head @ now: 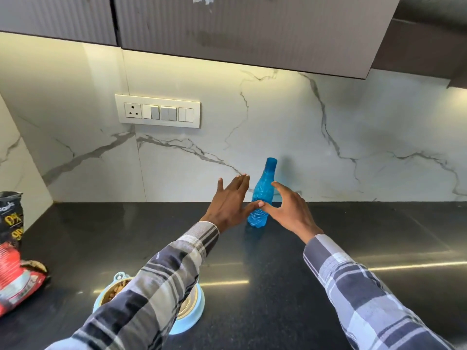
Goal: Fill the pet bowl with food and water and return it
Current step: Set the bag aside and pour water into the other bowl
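A blue plastic water bottle (262, 195) stands upright with its cap on, at the back of the black counter near the marble wall. My left hand (231, 202) is stretched out just left of it, fingers straight, thumb tip near the bottle's waist. My right hand (290, 210) reaches in from the right with fingers spread around the bottle; its thumb meets the bottle's middle. Neither hand is closed on it. The light blue double pet bowl (194, 314) sits near the front edge, mostly hidden under my left sleeve, with brown kibble (117, 290) in its left steel cup.
An open red and black pet food bag (15, 261) leans at the counter's left end. A switch panel (158, 111) is on the wall. Grey upper cabinets (227, 24) hang overhead. The black counter (379, 236) stretches to the right.
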